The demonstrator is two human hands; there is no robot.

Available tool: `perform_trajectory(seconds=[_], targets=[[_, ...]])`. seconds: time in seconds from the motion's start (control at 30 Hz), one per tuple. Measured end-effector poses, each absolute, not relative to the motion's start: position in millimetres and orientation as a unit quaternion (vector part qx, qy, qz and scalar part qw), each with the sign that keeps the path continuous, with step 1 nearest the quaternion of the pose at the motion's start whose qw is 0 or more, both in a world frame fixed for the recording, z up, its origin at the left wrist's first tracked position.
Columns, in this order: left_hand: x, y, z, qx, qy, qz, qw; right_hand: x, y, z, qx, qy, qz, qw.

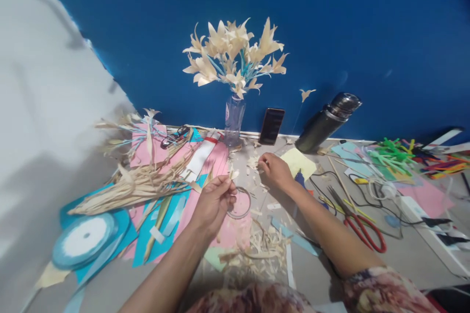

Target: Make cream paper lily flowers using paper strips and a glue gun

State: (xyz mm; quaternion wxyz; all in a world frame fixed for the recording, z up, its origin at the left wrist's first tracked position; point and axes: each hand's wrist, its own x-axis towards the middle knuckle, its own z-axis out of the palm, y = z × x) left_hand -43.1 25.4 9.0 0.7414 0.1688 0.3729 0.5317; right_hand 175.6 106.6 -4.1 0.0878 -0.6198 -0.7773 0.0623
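My left hand (pixel 217 198) is pinched on a small pale dried-husk piece (pixel 234 174), which pokes up from between thumb and finger. A thin round hoop (pixel 240 215) lies just right of that hand, over pink paper. Farther forward, my right hand (pixel 273 168) has its fingers curled down at the tabletop, beside small pale husk pieces (pixel 252 162). Its fingertips are mostly hidden, so what they hold, if anything, does not show. A yellow paper square (pixel 301 160) and a blue glue gun (pixel 300 177) lie right of the right hand.
A clear vase (pixel 234 120) of husk flowers (pixel 235 51), a phone (pixel 271 126) and a dark flask (pixel 323 124) stand along the wall. Husk bundles (pixel 135 188) and a ribbon spool (pixel 86 237) lie left. Red-handled scissors (pixel 363 227) and cables lie right; husk scraps (pixel 260 252) in front.
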Motion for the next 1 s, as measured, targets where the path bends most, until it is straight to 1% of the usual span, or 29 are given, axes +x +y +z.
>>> perform_trajectory(seconds=[0.33,0.47,0.6,0.73,0.77,0.83,0.9,1.0], targets=[[-39.0,22.1,1.8,0.183,0.375,0.532,0.737,167.0,128.4,-7.0,-0.602,-0.783,0.117,0.105],[-40.4,22.9,2.0,0.183,0.373,0.541,0.731,168.7,128.5,-1.0,-0.594,-0.781,0.136,0.137],[-39.9,21.1,7.7,0.181,0.354,0.538,0.744,174.5,117.5,12.8,-0.597,-0.755,0.156,0.220],[-38.6,14.7,19.9,0.168,0.295,0.505,0.794,174.7,80.3,28.7,-0.594,-0.714,0.200,0.313],[-37.9,12.8,23.2,0.167,0.283,0.492,0.806,173.2,67.8,32.3,-0.584,-0.700,0.216,0.350],[-36.0,8.6,29.4,0.164,0.263,0.465,0.829,168.9,43.3,38.7,-0.530,-0.665,0.256,0.460],[-33.3,3.9,35.1,0.166,0.242,0.440,0.849,164.4,22.8,43.3,-0.474,-0.646,0.271,0.533],[-28.7,-5.1,43.8,0.177,0.224,0.410,0.866,160.6,3.1,45.1,-0.442,-0.645,0.275,0.559]])
